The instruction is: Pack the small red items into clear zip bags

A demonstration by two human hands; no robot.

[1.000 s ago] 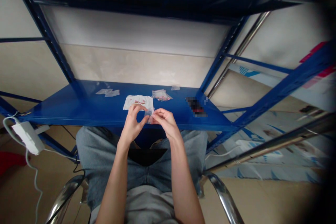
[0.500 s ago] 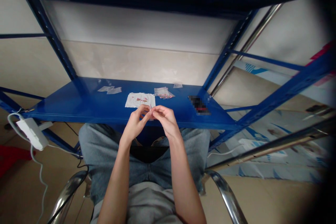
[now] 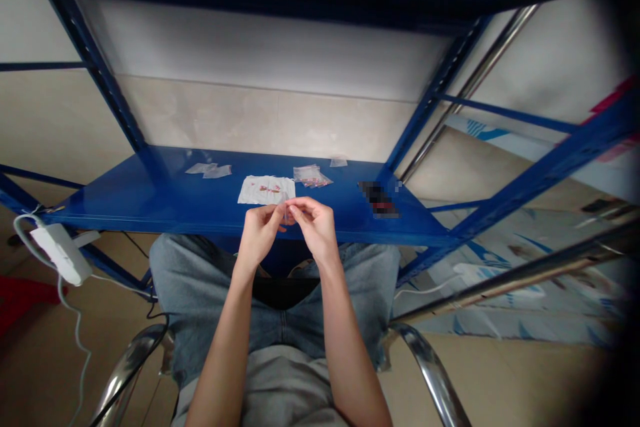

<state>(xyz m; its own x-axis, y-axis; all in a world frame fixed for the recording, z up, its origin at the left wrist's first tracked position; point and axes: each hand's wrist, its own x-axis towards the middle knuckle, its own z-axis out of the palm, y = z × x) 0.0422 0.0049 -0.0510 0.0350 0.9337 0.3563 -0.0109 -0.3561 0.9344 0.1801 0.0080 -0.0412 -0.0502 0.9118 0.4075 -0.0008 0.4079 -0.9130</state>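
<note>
My left hand (image 3: 260, 235) and my right hand (image 3: 313, 228) meet just above the front edge of a blue steel shelf (image 3: 150, 203). Their fingertips pinch a small clear plastic bag (image 3: 287, 215), mostly hidden by my fingers. Just behind my hands lies a white paper sheet with red marks (image 3: 266, 190). Farther back are a stack of clear bags with red contents (image 3: 313, 176), flat clear bags (image 3: 209, 170), and one small clear bag (image 3: 339, 162). Neither hand touches these.
A pixelated dark object (image 3: 379, 200) lies on the shelf's right side. Blue shelf uprights (image 3: 440, 100) rise on both sides. A white power strip (image 3: 60, 255) hangs at the left with its cable. Chrome chair arms (image 3: 430, 373) curve beside my legs.
My hands have drawn closer together, with the fingers curled more tightly around the small bag, which now shows less. The view has shifted slightly.
</note>
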